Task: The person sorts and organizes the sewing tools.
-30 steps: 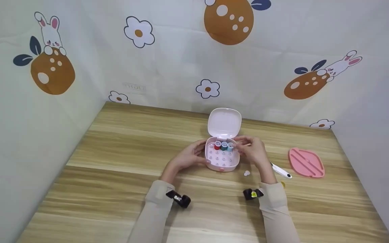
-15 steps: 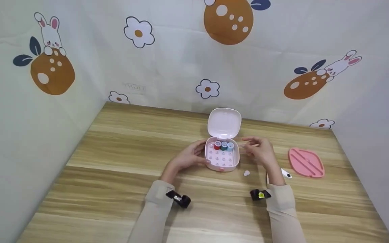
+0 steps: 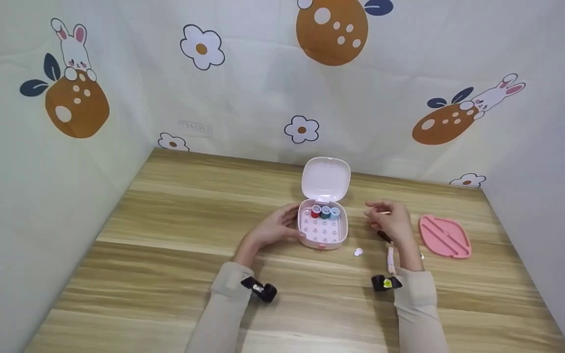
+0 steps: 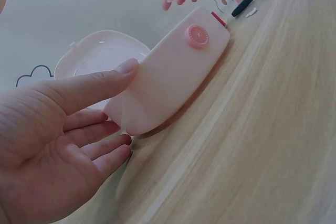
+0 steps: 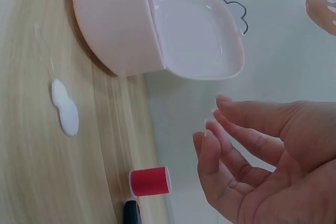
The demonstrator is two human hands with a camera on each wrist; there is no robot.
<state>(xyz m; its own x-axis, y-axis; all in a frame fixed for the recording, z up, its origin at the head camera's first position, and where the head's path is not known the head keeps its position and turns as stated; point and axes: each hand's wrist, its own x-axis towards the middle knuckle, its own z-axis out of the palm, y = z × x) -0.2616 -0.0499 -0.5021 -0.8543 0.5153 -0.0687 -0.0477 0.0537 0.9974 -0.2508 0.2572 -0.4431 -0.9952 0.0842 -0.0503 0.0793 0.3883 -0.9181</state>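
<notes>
A pale pink sewing box [image 3: 322,240] stands with its lid [image 3: 326,179] raised. Red, dark green and light blue thread spools [image 3: 325,213] sit on pegs in its back row. My left hand [image 3: 276,226] holds the box's left side; in the left wrist view its thumb presses the front wall near the corner. To the right of the box hovers my right hand [image 3: 390,221], fingers loosely bent, with nothing visible between them. Below its fingertips in the right wrist view, a red thread spool [image 5: 150,181] rests on the table, beside a black-ended tool [image 5: 131,212].
A white needle threader [image 3: 358,251] lies just right of the box. By the right wrist is a slim pale patterned item [image 3: 391,260]. Farther right lies a pink tray [image 3: 445,236] with slanted slots. Patterned cloth [image 3: 243,98] walls the wooden table [image 3: 189,206].
My right hand has left the light blue spool in the box and moved right, above the table. The left hand still holds the box.
</notes>
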